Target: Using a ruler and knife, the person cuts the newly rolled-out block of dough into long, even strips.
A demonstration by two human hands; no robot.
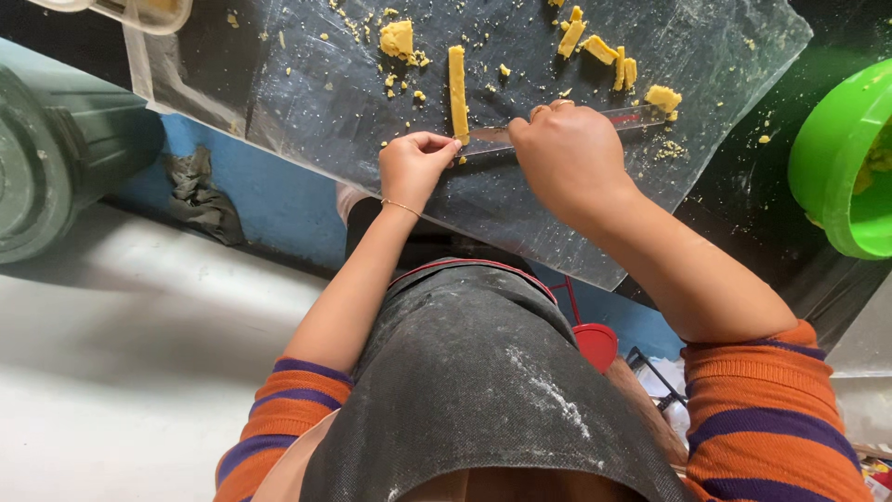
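A long yellow dough strip (457, 88) lies upright on a clear plastic sheet (307, 102) spread over a dark table. My left hand (413, 165) pinches the near end of the strip with its fingertips. My right hand (565, 153) grips a clear ruler (641, 116) that lies flat across the sheet, its left end reaching the strip's near end. Several cut yellow dough pieces (604, 51) and a lump (397, 39) lie scattered further up the sheet, with crumbs all around.
A bright green bowl (841, 158) sits at the right edge of the table. A dark green bin (56, 149) stands on the floor at left. A clear container (139, 11) is at the top left. A red object (595, 344) is below the table.
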